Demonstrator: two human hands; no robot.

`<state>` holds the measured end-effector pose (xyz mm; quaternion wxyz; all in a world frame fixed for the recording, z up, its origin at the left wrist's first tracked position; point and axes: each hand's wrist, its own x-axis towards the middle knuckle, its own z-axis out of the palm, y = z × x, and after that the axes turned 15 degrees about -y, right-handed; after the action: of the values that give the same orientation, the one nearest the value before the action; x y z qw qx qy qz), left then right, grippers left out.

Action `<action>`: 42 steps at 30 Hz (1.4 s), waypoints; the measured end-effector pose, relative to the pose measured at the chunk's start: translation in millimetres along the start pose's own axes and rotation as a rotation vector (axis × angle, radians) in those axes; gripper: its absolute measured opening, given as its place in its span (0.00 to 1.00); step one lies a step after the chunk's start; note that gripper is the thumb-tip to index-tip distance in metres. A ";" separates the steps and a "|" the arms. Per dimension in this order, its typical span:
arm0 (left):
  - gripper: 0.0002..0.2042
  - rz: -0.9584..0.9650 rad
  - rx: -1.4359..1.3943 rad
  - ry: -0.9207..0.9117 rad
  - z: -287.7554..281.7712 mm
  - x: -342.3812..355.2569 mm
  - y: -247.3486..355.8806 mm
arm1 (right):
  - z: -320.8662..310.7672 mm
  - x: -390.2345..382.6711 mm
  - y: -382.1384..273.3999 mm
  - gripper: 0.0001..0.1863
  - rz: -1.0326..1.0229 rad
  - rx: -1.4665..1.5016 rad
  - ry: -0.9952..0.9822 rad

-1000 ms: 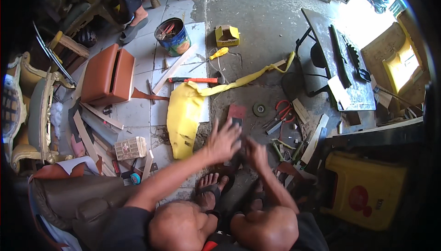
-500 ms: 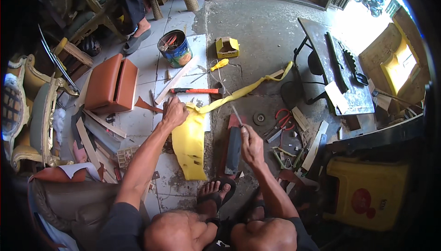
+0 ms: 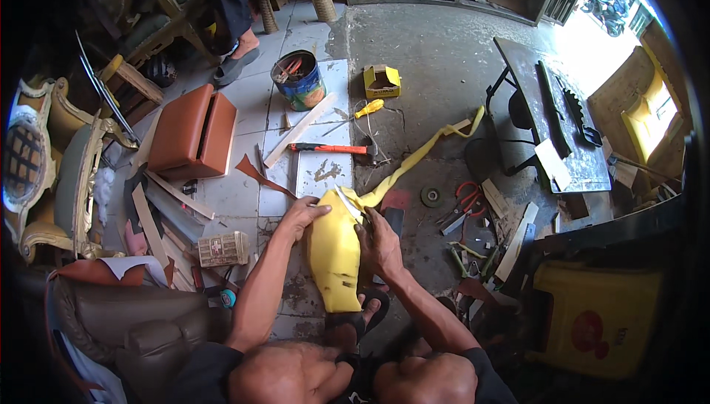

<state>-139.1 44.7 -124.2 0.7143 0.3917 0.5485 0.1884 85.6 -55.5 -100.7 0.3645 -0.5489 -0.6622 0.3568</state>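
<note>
A yellow foam piece (image 3: 334,260) hangs upright in front of my knees, with a long twisted foam strip (image 3: 414,158) trailing from its top toward the far right. My left hand (image 3: 302,216) pinches its upper left edge, thumb on the front face. At the upper right edge, my right hand (image 3: 382,243) is closed round a knife, its handle hidden in my fingers. The pale knife blade (image 3: 348,202) lies slanted across the top of the foam, pointing up and left. Behind my right hand a dark sharpening stone (image 3: 395,221) is partly covered.
Beyond the foam lie a hammer (image 3: 333,148), a yellow-handled screwdriver (image 3: 370,108), a yellow box (image 3: 381,81) and a tool bucket (image 3: 299,82). Red-handled scissors (image 3: 469,198) rest at the right. A brown upholstered box (image 3: 194,134) stands left. Another person's foot (image 3: 240,56) is farther back.
The knife has moved from beside the sharpening stone to the foam's top edge. My left hand has shifted down and right with the foam, which now stands more raised toward me.
</note>
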 end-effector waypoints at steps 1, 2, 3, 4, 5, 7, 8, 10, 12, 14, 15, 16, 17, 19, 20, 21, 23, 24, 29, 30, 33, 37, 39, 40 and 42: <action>0.26 0.039 0.016 -0.037 9.2 -7.9 4.9 | 0.5 0.6 -3.5 0.23 0.021 0.015 -0.033; 0.24 0.076 0.034 -0.064 12.2 -17.2 5.3 | 1.7 3.2 -10.6 0.23 0.037 0.039 -0.071; 0.23 0.120 0.051 -0.102 19.2 -22.5 8.4 | -0.7 5.4 -13.1 0.23 0.054 0.051 -0.102; 0.23 0.134 -0.076 -0.161 24.9 -28.6 11.3 | 1.3 6.0 -8.6 0.24 0.034 0.010 -0.098; 0.23 0.179 -0.102 -0.212 30.6 -37.9 16.7 | 0.9 5.6 -9.4 0.24 0.003 0.001 -0.087; 0.24 0.269 -0.156 -0.324 40.9 -51.0 27.7 | -0.8 6.1 -7.4 0.25 -0.056 -0.026 -0.063; 0.24 0.259 -0.155 -0.361 39.4 -59.1 34.4 | 0.8 10.1 -11.8 0.26 -0.137 -0.026 0.005; 0.24 0.274 -0.208 -0.365 40.4 -70.1 43.3 | -3.3 8.1 -19.2 0.25 -0.136 -0.045 -0.008; 0.23 0.284 -0.247 -0.359 35.3 -76.8 47.1 | -4.3 6.7 -26.1 0.24 -0.143 -0.058 -0.024; 0.22 0.287 -0.279 -0.351 29.0 -80.1 48.0 | -4.7 -1.1 -26.8 0.24 -0.152 -0.075 -0.045; 0.22 0.297 -0.300 -0.349 27.6 -81.0 48.5 | -6.6 -6.2 -26.4 0.24 -0.140 -0.103 -0.063; 0.22 0.307 -0.321 -0.345 25.8 -82.2 48.9 | -8.6 -12.5 -25.4 0.25 -0.127 -0.128 -0.083; 0.22 0.317 -0.344 -0.345 25.2 -82.1 49.3 | -12.2 -19.6 -22.8 0.25 -0.114 -0.158 -0.100; 0.23 0.331 -0.352 -0.293 22.8 -79.0 48.5 | -21.5 -36.8 -12.7 0.24 -0.109 -0.129 -0.093; 0.23 0.340 -0.353 -0.262 22.4 -79.2 51.4 | -28.5 -44.8 -11.5 0.24 -0.081 -0.122 -0.098; 0.23 0.345 -0.351 -0.251 21.4 -80.4 54.8 | -33.1 -48.5 -10.6 0.24 -0.053 -0.114 -0.102; 0.23 0.349 -0.344 -0.241 23.4 -83.7 62.2 | -40.8 -45.3 -15.5 0.14 0.020 0.102 -0.090; 0.23 0.337 -0.330 -0.256 25.7 -87.1 59.4 | -42.2 -36.0 -23.7 0.13 0.097 0.254 -0.140; 0.23 0.330 -0.353 -0.373 40.3 -102.0 60.0 | -45.1 15.2 -61.8 0.18 0.325 0.556 -0.295; 0.23 0.329 -0.348 -0.383 43.9 -105.1 63.7 | -44.0 18.0 -63.3 0.19 0.339 0.612 -0.310; 0.22 0.334 -0.336 -0.390 49.1 -110.3 70.1 | -42.7 18.3 -63.1 0.19 0.331 0.629 -0.283; 0.21 0.343 -0.359 -0.397 50.5 -112.9 71.4 | -40.4 13.0 -57.3 0.18 0.309 0.600 -0.284; 0.21 0.346 -0.404 -0.414 51.7 -114.5 71.4 | -40.7 9.3 -60.0 0.18 0.292 0.588 -0.264; 0.21 0.348 -0.417 -0.396 52.0 -113.5 70.3 | -41.2 6.9 -60.6 0.19 0.284 0.581 -0.253; 0.21 0.355 -0.440 -0.351 52.0 -113.8 69.3 | -43.7 1.5 -58.0 0.18 0.309 0.530 -0.262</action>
<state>-116.8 -10.0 6.0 0.8213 0.3440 0.2865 0.3536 96.6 -59.1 -29.0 0.3481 -0.4785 -0.4966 0.6351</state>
